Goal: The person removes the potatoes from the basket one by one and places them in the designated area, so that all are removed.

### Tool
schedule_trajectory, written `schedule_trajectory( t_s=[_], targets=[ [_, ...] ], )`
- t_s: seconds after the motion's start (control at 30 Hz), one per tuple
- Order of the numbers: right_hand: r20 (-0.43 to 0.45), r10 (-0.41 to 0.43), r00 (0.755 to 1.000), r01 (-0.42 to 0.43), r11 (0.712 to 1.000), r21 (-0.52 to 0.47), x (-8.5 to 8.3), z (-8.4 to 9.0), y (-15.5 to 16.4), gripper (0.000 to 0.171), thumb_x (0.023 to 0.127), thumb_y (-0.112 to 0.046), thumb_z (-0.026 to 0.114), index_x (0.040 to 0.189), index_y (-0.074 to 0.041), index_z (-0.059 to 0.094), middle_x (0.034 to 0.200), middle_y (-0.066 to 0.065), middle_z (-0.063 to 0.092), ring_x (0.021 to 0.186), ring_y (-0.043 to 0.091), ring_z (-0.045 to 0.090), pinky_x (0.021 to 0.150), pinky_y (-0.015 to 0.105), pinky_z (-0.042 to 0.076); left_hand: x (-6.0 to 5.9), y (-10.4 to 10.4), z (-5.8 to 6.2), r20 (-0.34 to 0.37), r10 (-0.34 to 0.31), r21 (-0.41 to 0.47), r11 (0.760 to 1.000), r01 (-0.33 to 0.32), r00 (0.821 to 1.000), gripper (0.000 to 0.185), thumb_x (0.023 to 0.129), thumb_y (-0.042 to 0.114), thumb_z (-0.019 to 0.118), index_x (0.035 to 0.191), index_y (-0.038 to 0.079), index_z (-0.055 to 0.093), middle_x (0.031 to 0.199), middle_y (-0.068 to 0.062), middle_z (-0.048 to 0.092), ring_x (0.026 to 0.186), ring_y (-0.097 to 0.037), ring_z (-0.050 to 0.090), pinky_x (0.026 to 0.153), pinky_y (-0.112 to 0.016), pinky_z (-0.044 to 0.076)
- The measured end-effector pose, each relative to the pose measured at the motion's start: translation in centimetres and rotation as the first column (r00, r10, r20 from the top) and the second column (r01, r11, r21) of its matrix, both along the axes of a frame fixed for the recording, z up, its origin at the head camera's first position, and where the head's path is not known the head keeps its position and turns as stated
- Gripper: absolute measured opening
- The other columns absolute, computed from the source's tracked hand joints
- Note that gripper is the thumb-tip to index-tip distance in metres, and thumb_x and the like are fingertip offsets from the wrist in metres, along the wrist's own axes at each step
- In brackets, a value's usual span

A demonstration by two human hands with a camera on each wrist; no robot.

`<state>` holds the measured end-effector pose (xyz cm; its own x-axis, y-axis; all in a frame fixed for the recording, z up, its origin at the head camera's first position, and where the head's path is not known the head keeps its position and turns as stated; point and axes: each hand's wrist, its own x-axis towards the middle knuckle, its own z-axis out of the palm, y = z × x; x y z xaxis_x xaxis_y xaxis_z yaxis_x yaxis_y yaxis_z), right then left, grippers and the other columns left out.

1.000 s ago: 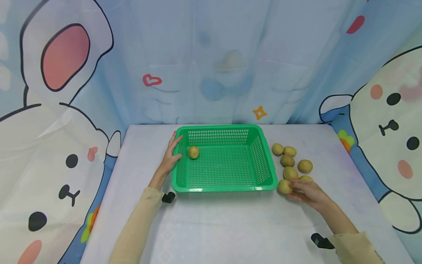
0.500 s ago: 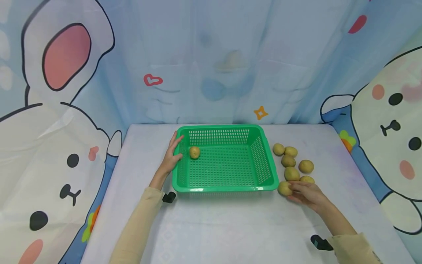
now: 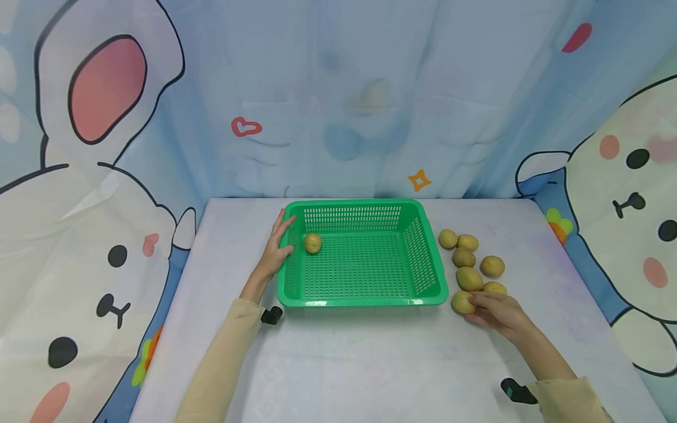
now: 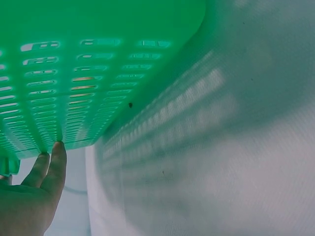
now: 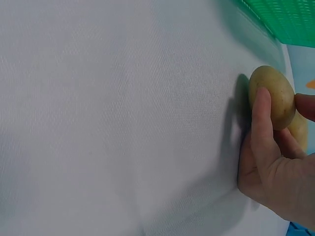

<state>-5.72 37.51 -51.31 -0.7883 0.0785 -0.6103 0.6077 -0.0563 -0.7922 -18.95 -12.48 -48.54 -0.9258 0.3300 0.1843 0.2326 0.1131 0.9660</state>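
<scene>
A green slotted basket (image 3: 423, 301) stands mid-table with one potato (image 3: 312, 242) inside near its left wall. My left hand (image 3: 275, 249) rests flat against the basket's left outer wall (image 4: 74, 88), fingers (image 4: 54, 164) straight. Several potatoes (image 3: 468, 258) lie in a cluster right of the basket. My right hand (image 3: 492, 308) pinches the nearest potato (image 3: 461, 302) (image 5: 270, 96) between thumb and fingers on the tablecloth, just off the basket's front right corner.
The table has a pale cloth (image 3: 370, 364). Cartoon-bunny curtains (image 3: 106, 176) close in the back and both sides. Small black wrist-camera mounts (image 3: 271, 315) sit at each sleeve.
The right hand and the potato it pinches have shifted slightly to the right. The left hand has stayed on the basket wall.
</scene>
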Motion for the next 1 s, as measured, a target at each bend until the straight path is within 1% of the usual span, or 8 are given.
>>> schedule_trajectory(
  t_s=[0.1,0.27,0.37,0.5,0.57,0.83,0.93,1.0],
  targets=[
    [0.009,-0.012,1.000,0.012,1.000,-0.013,0.1,0.1,0.1,0.033,0.095,-0.010,0.061,0.123,0.007,0.053,0.093,0.000,0.063,0.083,0.013,0.068,0.083,0.037,0.056,0.0,0.0,0.0,-0.008,0.001,-0.008,1.000,-0.001,1.000,0.075,0.077,-0.014,0.042,0.150,-0.010,0.028,0.163,-0.020,-0.005,0.150,-0.035,-0.008,0.106,-0.052,0.022],
    [0.012,-0.040,0.999,0.041,0.998,-0.047,0.1,0.2,0.2,0.006,0.095,-0.010,0.062,0.100,-0.008,0.064,0.090,-0.001,0.065,0.082,0.013,0.069,0.081,0.035,0.056,-0.1,0.0,0.0,-0.020,0.003,-0.017,1.000,-0.004,1.000,0.074,0.077,-0.014,0.043,0.150,-0.010,0.028,0.163,-0.023,-0.004,0.150,-0.037,-0.007,0.102,-0.050,0.025],
    [0.013,-0.044,0.999,0.045,0.997,-0.055,0.2,0.3,0.2,0.003,0.095,-0.011,0.063,0.096,-0.010,0.065,0.089,-0.001,0.066,0.082,0.013,0.069,0.081,0.035,0.056,-0.1,0.0,0.0,-0.017,0.001,-0.016,1.000,-0.001,1.000,0.075,0.077,-0.013,0.043,0.150,-0.010,0.028,0.163,-0.024,-0.005,0.150,-0.037,-0.007,0.102,-0.051,0.024],
    [0.022,-0.005,1.000,0.005,0.999,-0.033,0.2,1.0,0.4,0.019,0.095,-0.013,0.062,0.108,0.000,0.060,0.096,0.001,0.063,0.086,0.014,0.068,0.084,0.037,0.055,0.0,0.0,-0.1,0.001,-0.006,-0.007,1.000,0.006,1.000,0.076,0.077,-0.013,0.041,0.151,-0.009,0.027,0.164,-0.019,-0.005,0.150,-0.035,-0.009,0.100,-0.050,0.024],
    [0.039,0.012,0.999,-0.011,1.000,-0.019,0.1,1.7,0.6,0.025,0.096,-0.015,0.061,0.113,0.002,0.056,0.100,0.003,0.061,0.088,0.016,0.067,0.085,0.039,0.055,0.0,0.1,-0.1,0.007,-0.009,-0.001,1.000,0.009,1.000,0.076,0.077,-0.013,0.041,0.151,-0.008,0.027,0.164,-0.018,-0.006,0.150,-0.034,-0.009,0.101,-0.050,0.024],
    [0.047,0.081,0.996,-0.083,0.995,0.047,-1.8,5.1,1.8,0.048,0.098,-0.030,0.059,0.132,0.000,0.045,0.107,0.002,0.061,0.096,0.017,0.066,0.088,0.043,0.054,0.0,0.1,-0.1,0.000,-0.001,0.000,1.000,0.001,1.000,0.076,0.076,-0.013,0.041,0.151,-0.010,0.027,0.163,-0.023,-0.005,0.150,-0.036,-0.009,0.105,-0.053,0.022],
    [0.013,0.117,0.993,-0.117,0.991,0.064,-2.7,6.1,1.7,0.047,0.098,-0.037,0.058,0.131,-0.006,0.045,0.109,0.001,0.062,0.099,0.017,0.066,0.091,0.044,0.052,0.0,0.1,-0.1,0.006,0.001,0.006,1.000,-0.001,1.000,0.076,0.076,-0.013,0.041,0.151,-0.009,0.028,0.163,-0.022,-0.005,0.150,-0.035,-0.009,0.107,-0.053,0.021],
    [-0.013,0.154,0.988,-0.152,0.984,0.096,-3.3,6.7,1.3,0.060,0.098,-0.043,0.056,0.140,-0.003,0.040,0.121,0.014,0.060,0.103,0.018,0.065,0.093,0.044,0.051,0.0,0.1,-0.1,0.016,0.003,0.011,1.000,-0.004,1.000,0.077,0.075,-0.013,0.041,0.150,-0.009,0.028,0.163,-0.021,-0.005,0.150,-0.034,-0.008,0.110,-0.054,0.018]
  ],
)
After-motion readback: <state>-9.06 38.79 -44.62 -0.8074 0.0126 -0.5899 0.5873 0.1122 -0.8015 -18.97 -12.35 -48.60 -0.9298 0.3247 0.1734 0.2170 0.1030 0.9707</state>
